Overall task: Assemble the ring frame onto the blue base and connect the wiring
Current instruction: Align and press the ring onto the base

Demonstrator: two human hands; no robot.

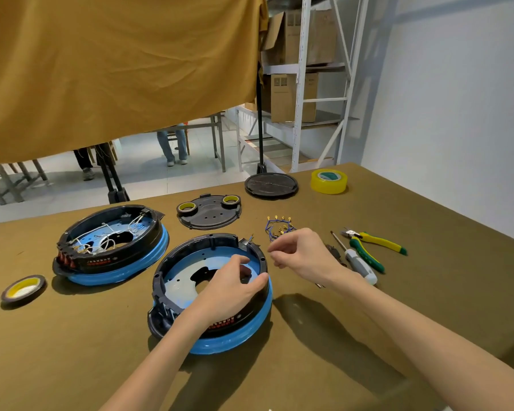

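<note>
Black ring frame (172, 264) — under left hand (232, 287)

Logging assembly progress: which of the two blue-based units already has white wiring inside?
The far-left unit: white wires loop across its blue floor. The near unit under the left hand shows a bare blue floor with no white wires.

The desk (428, 292) wears matt olive cloth. The ring frame (190, 247) looks like black matt plastic on a glossy blue base (244, 333). At the desk's far edge, the yellow tape roll (328, 181) shines, smooth.
</note>
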